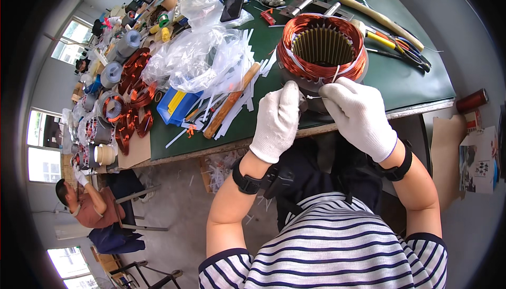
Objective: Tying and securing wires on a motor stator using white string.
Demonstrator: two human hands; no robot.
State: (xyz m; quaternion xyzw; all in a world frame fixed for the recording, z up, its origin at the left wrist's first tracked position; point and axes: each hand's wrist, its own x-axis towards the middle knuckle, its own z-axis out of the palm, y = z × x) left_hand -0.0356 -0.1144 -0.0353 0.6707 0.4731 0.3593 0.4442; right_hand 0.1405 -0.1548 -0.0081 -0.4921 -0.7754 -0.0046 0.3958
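A motor stator (289, 77) with a thick ring of copper winding (296, 62) stands on the green bench in front of me. Narrow liners show inside its bore. A white lacing cord (336, 73) comes off the winding's near side. My right hand (361, 118), in a white knit glove, is closed in a pinch on this cord, and a short white end sticks out leftward from the fingertips. My left hand (276, 125), gloved too, is closed just left of the stator's base, thumb against curled fingers. What it grips, if anything, is hidden.
Pliers with a yellow handle (380, 40) and a wooden stick (382, 20) lie right of the stator. On the left are clear plastic bags (203, 57), white strips, a wooden bar (232, 101) and a blue box (176, 104). Another person (100, 204) sits far left.
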